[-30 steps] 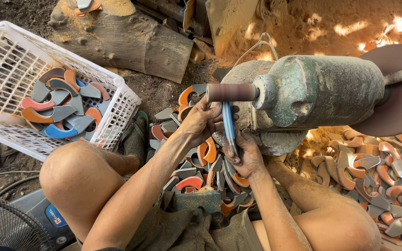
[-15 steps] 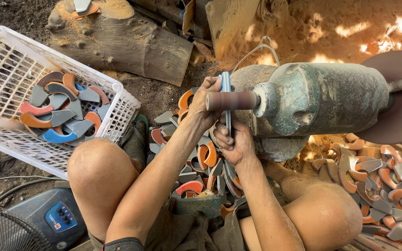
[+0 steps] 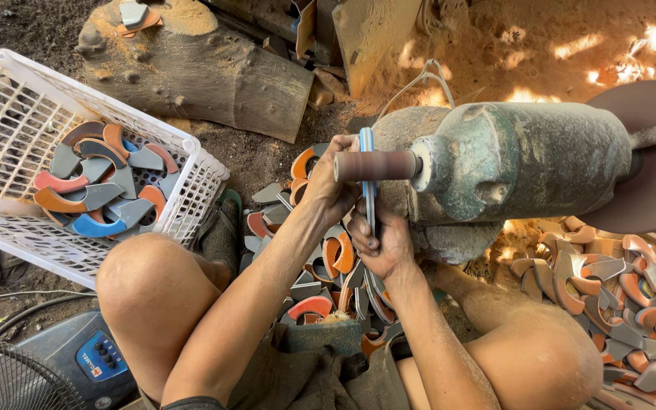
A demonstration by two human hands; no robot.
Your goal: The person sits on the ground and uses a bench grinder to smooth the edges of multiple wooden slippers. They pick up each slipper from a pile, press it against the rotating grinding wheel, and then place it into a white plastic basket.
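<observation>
Both hands hold one thin curved blue-edged piece (image 3: 367, 178) upright against the brown sanding drum (image 3: 377, 165) on the shaft of a grey-green motor (image 3: 525, 163). My left hand (image 3: 329, 182) grips the piece's upper end, just left of the drum. My right hand (image 3: 383, 243) pinches its lower end, below the drum. Under my hands a heap of curved orange, grey and red pieces (image 3: 320, 266) lies on the ground between my knees.
A white plastic basket (image 3: 9, 121) at left holds several curved pieces. A log (image 3: 206, 68) lies behind it. A brown sanding disc (image 3: 647, 159) sits on the motor's right end, above another heap of pieces (image 3: 624, 281). A fan (image 3: 1, 380) and blue device (image 3: 89, 357) stand bottom left.
The blue-edged piece has been lifted from below the drum and now stands upright against it. My left hand rose with it; my view shifted slightly.
</observation>
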